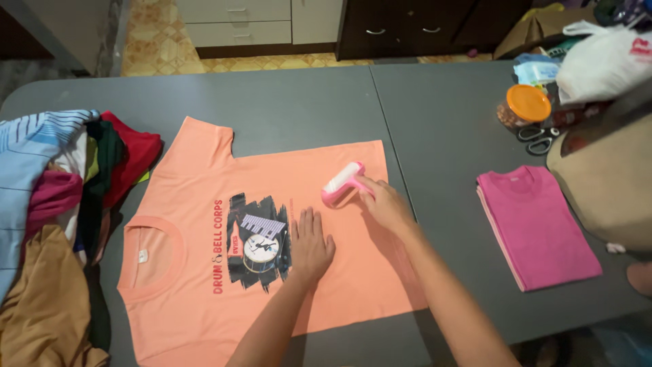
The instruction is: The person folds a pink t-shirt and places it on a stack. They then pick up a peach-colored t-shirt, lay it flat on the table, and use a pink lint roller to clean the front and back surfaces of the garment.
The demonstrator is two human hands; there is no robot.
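While we look down from the head camera, our left hand [311,246] lies flat, fingers spread and holding nothing, pressed on the peach shirt [272,238] right beside its dark printed picture [258,242]. Our right hand [385,203] is curled around the handle of a pink lint roller [343,183], and the roller's white drum sits on the shirt's cloth, up near the hem edge. That shirt is spread front-up across the grey table [441,122], neck toward our left, one sleeve reaching toward the far side.

Off to the left we have a heap of clothes [54,217]: striped blue, red, dark green, maroon and brown pieces tumbled together, touching the shirt's shoulder. To the right, well apart from the shirt, a folded pink shirt [536,224] rests squarely on the table. Beyond it stand a jar with an orange lid [528,103], scissors [538,139] just beside it, and a white plastic bag [601,58]. A tan cloth bundle [604,183] sits at the right edge, close against the folded stack.
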